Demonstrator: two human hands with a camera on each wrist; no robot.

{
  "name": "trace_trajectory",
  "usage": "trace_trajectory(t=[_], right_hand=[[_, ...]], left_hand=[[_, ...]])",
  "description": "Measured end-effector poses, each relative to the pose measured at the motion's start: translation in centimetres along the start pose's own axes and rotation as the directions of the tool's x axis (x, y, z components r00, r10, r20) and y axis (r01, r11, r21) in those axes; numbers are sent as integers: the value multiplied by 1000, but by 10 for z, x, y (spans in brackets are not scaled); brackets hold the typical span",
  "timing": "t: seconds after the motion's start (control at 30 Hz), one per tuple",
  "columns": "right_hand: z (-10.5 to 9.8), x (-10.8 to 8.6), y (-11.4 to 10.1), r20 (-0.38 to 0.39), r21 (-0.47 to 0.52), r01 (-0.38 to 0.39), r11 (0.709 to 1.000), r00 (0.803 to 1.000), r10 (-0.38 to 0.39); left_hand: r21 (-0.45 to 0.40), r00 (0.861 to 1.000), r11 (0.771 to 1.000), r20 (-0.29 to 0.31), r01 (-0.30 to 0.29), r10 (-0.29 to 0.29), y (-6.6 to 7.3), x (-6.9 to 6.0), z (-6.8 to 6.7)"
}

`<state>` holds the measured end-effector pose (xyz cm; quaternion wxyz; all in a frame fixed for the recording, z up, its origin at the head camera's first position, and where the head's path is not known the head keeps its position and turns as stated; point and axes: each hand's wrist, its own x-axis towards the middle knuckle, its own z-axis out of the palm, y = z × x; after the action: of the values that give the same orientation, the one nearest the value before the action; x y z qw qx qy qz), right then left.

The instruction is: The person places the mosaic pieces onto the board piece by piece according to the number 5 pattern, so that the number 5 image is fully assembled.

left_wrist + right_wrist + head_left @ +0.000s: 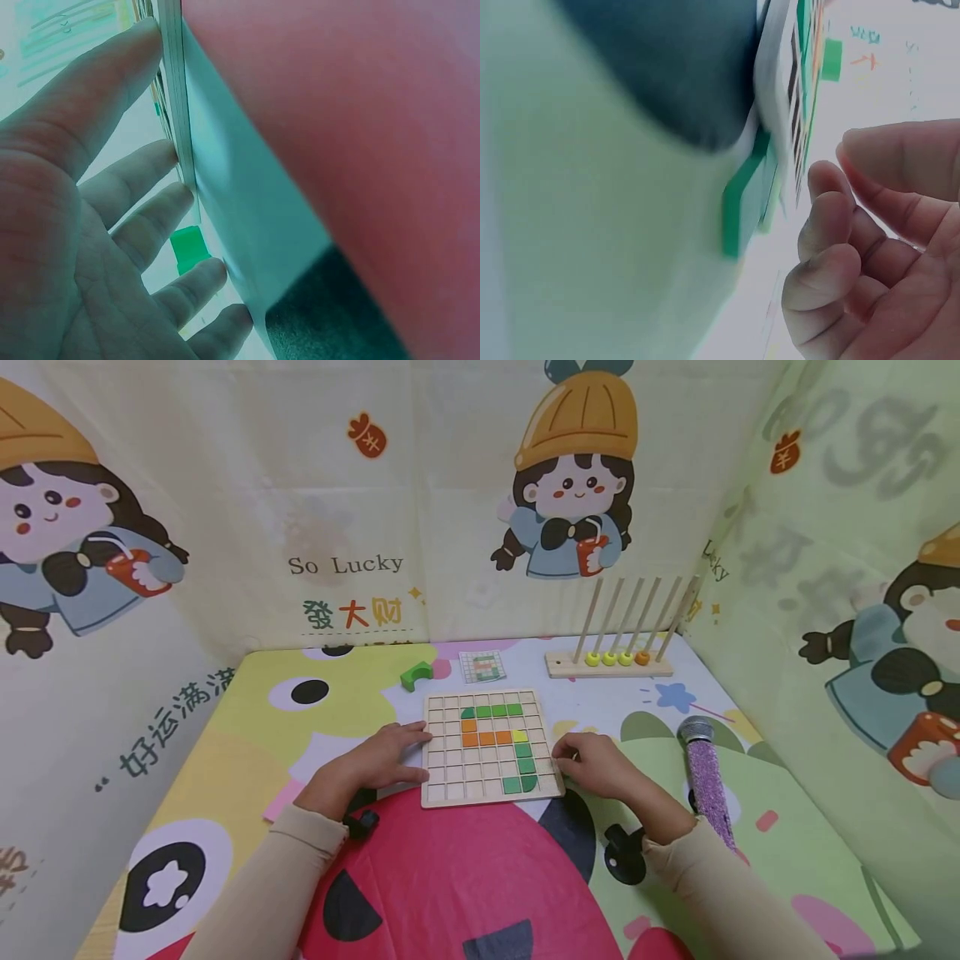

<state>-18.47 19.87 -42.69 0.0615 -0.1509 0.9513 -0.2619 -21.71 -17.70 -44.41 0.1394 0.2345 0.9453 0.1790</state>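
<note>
A light wooden grid board [450,777] lies on the printed cloth. Green, orange and yellow tiles [495,737] form a bent path across it. My left hand [378,758] is at the board's left edge, its fingers spread and fairly straight, with fingertips touching the rim. Beside the right edge is my right hand [596,764], fingers loosely curled and thumb close to the index finger. Nothing shows between them in the right wrist view. That view also has green pieces [744,199] by the board's edge; the head view does not show them.
Behind the board are a green arched block [416,675] and a small pattern card [482,667]. A wooden peg stand [609,669] with yellow and orange beads is at the back right. A glittery purple microphone [708,781] lies right of my right hand.
</note>
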Motion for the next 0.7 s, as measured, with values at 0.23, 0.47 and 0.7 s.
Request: trace_trajectory(t=[0.23,0.47,0.7], right_hand=[[-4,-8,19,-5,-36,-31,999,1000,31],[-2,-15,29,2,-114,-52,992,999,53],[-2,-18,23,9,-161,-120,980,992,123]], left_hand=[[2,1000,1000,2,5,-5,1,0,-1],[4,1000,1000,10,8,-8,2,1,0],[3,1000,1000,1,5,-5,2,0,0]])
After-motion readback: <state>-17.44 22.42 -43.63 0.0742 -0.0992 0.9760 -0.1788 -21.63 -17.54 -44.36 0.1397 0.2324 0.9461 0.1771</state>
